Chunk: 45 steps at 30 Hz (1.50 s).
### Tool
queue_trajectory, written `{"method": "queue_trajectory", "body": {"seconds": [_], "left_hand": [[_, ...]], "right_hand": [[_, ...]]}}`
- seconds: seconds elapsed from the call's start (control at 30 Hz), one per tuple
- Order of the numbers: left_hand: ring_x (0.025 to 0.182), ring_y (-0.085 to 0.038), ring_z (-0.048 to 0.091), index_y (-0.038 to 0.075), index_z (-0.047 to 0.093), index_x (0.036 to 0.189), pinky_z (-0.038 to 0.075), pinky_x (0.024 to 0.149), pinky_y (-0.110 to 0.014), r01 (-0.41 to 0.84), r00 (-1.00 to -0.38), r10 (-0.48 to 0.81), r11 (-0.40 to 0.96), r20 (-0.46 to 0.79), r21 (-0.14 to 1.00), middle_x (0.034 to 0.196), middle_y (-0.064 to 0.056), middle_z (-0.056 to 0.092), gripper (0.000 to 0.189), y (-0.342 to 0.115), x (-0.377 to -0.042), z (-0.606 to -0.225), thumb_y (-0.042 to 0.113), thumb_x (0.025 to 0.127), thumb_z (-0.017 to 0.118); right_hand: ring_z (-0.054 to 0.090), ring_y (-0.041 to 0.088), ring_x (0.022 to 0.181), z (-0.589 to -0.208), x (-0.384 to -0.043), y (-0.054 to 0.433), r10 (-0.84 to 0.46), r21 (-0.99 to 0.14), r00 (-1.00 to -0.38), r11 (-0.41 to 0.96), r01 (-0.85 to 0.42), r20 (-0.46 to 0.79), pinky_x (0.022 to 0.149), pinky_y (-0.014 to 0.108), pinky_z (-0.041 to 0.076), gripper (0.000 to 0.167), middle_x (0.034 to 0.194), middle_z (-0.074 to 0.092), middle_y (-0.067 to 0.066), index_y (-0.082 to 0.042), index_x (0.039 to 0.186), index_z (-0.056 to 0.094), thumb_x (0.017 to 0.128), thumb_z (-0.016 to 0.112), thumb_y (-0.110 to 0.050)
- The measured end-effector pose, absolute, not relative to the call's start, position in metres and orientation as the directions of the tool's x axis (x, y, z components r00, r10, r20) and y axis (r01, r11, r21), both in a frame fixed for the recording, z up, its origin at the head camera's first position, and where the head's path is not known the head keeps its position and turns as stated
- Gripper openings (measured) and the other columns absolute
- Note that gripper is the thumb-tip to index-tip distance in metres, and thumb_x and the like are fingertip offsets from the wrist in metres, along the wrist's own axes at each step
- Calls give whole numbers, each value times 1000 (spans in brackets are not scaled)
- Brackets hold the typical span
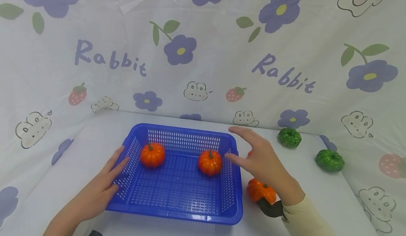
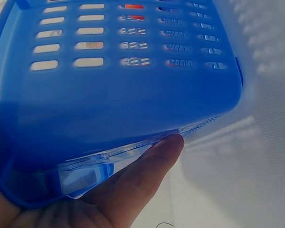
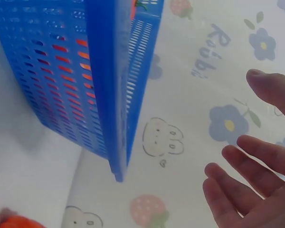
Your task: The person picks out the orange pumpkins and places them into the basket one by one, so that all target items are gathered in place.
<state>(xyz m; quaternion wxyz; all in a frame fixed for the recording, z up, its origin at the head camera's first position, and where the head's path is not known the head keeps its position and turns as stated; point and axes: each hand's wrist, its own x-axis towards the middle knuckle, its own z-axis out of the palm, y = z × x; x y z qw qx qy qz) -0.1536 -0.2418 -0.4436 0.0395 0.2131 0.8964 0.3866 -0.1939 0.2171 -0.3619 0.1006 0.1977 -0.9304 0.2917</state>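
Loading pumpkins (image 1: 152, 155), apparently | left hand (image 1: 96, 192) grasping basket (image 1: 238, 200) | right hand (image 1: 261, 158) released, fingers spread | next likely calls for grasping outer pumpkin (image 1: 257, 189)

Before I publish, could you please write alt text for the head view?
A person's left hand touches a blue rectangular plastic basket containing two round orange pumpkins; the right hand hovers empty by its right rim. Another orange pumpkin and two glossy green pumpkins sit farther right.

Blue rect. basket (image 1: 177, 188) sits upright w/ 2 orange pumpkins (image 1: 152, 155) (image 1: 210, 163) inside, apart.
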Motion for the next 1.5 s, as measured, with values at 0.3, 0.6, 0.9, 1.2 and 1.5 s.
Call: {"method": "queue_trajectory", "body": {"seconds": [0.3, 0.6, 0.9, 1.2, 1.5], "left_hand": [[161, -52, 13, -1, 33, 168, 7, 109, -2, 356, -904, 416, 608, 98, 710, 182, -10, 0, 69, -243, -153, -444, -5, 103, 53], [162, -51, 11, -1, 32, 168, 7, 109, -2, 354, -904, 417, 602, 96, 715, 182, -9, -1, 69, -242, -154, -445, -6, 102, 52], [161, -52, 14, -2, 34, 167, 7, 109, -2, 363, -902, 419, 598, 107, 715, 182, -11, 1, 69, -243, -154, -444, -7, 102, 53], [161, -52, 14, -2, 34, 167, 8, 109, -2, 363, -902, 417, 598, 109, 715, 182, -11, 1, 69, -241, -155, -443, -6, 102, 53], [161, -51, 13, -2, 33, 168, 8, 109, -3, 352, -905, 414, 603, 96, 716, 182, -11, 0, 69, -241, -154, -441, -6, 102, 53]], "right_hand": [[53, 33, 146, -358, -183, 233, -266, -533, -905, 739, -412, 331, 111, 66, 47, 74, 157, 59, 6, -17, 157, 58, 91, 90, -29], [60, 35, 136, -351, -171, 249, -214, -546, -907, 740, -392, 362, 104, 67, 52, 72, 156, 60, 6, -20, 156, 59, 92, 90, -29], [62, 36, 132, -350, -161, 260, -144, -553, -930, 769, -320, 339, 103, 73, 50, 72, 155, 60, 8, -22, 157, 59, 92, 89, -31], [64, 38, 129, -357, -155, 275, -114, -536, -922, 785, -311, 369, 102, 73, 50, 72, 151, 63, 10, -18, 154, 61, 89, 92, -18], [63, 40, 133, -361, -146, 289, -75, -550, -926, 785, -284, 370, 109, 61, 51, 75, 151, 63, 11, -18, 156, 60, 89, 93, -19]]}}
